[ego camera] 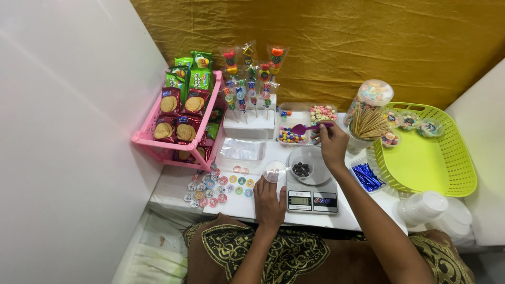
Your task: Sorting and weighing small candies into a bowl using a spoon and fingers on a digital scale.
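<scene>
My left hand rests on the white table and grips a small clear plastic cup just left of a digital kitchen scale. A clear bowl with several dark round candies sits on the scale. My right hand reaches past the bowl and holds a purple scoop over a divided clear tray of coloured candies.
A pink rack of biscuit packets stands at the left. Candy skewers stand in a white block. Round stickers, a stick holder, blue twist ties, a green basket and stacked lids surround the scale.
</scene>
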